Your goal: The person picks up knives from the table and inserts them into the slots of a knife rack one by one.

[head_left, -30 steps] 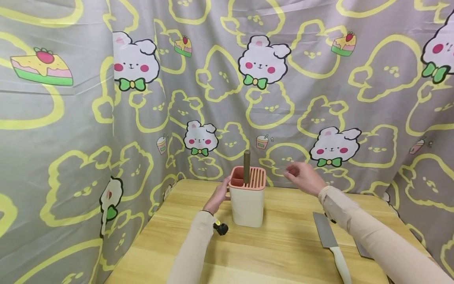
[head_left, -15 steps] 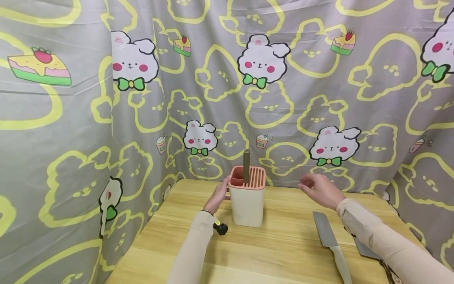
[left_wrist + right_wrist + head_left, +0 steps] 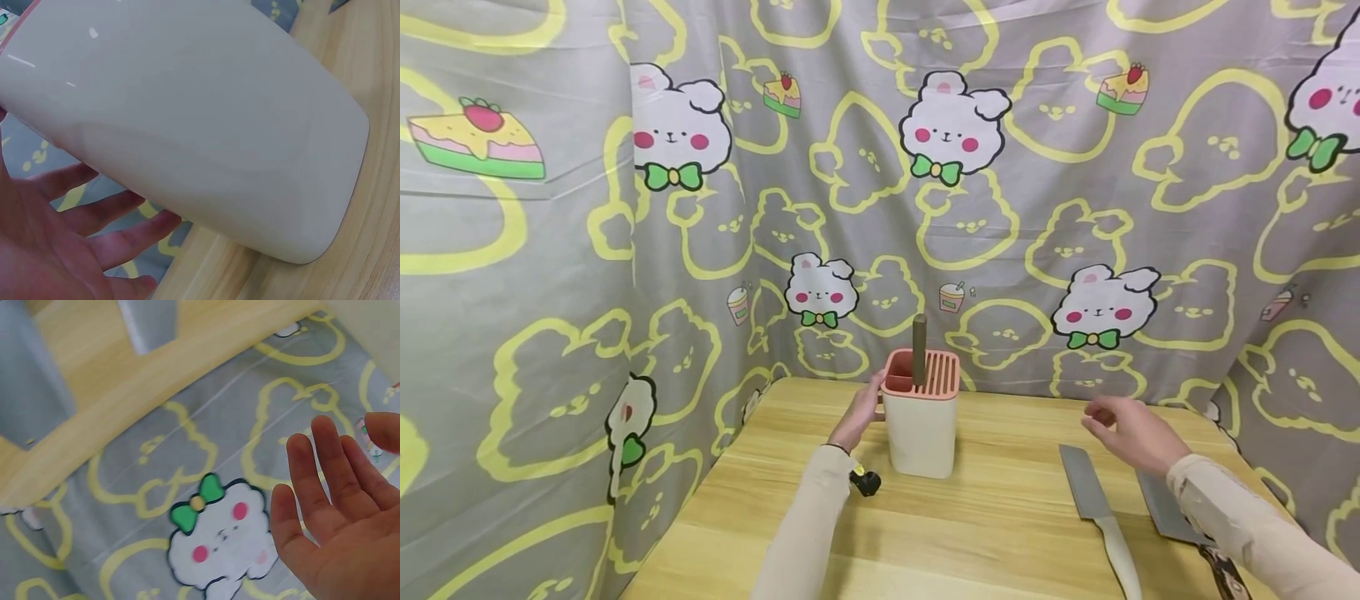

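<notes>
A cream knife holder [image 3: 922,437] with a slotted coral top stands upright on the table; a brown handle [image 3: 919,350] sticks up out of it. My left hand [image 3: 857,417] rests against the holder's left side, and in the left wrist view its fingers [image 3: 128,240] are spread and extended along the wall. Off to the right, my right hand [image 3: 1138,433] hovers with relaxed fingers and holds nothing. Nearest below it lie a knife [image 3: 1084,483] with a pale handle and a wider-bladed knife [image 3: 1165,504] with a dark patterned handle, partly covered by my right sleeve.
The wooden table [image 3: 985,533] meets a grey curtain [image 3: 880,233] with bunny prints behind and at both sides. A small black object [image 3: 867,482] shows beside my left wrist. Both blades appear in the right wrist view, near the table's edge.
My right hand has moved right and down, away from the holder and toward the knives. The wider knife's handle has come into view. My left hand stays at the holder.
</notes>
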`<state>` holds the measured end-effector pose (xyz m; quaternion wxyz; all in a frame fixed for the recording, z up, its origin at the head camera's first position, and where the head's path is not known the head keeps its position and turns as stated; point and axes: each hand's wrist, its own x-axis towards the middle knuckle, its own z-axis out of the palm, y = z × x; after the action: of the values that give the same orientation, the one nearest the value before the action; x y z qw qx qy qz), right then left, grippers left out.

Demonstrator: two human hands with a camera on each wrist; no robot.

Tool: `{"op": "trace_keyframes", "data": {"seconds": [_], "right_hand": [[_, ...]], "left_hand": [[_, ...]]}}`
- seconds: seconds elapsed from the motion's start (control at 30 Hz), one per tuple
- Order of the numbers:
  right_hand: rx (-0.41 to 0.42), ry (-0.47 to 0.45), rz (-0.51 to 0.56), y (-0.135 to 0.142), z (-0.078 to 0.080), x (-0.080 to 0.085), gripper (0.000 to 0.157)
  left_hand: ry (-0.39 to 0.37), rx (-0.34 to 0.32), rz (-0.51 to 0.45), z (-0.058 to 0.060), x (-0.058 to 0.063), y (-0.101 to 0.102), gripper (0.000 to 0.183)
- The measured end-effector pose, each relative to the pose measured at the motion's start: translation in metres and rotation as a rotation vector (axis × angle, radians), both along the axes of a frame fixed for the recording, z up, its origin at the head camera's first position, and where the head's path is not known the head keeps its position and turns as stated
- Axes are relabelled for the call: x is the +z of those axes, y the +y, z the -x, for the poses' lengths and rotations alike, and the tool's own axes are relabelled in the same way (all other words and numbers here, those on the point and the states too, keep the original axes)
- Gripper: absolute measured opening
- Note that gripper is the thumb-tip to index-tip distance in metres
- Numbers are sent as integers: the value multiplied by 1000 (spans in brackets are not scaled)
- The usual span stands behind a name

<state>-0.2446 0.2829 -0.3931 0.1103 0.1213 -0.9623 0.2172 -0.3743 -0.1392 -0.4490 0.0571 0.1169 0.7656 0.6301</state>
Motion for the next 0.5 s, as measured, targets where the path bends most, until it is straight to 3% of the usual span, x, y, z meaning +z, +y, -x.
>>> {"op": "trace_keyframes", "data": {"seconds": [0.5], "right_hand": [[-55, -52, -173, 59, -18, -39, 11]], "left_hand": [[0, -4, 5, 1, 0, 2, 64]]}}
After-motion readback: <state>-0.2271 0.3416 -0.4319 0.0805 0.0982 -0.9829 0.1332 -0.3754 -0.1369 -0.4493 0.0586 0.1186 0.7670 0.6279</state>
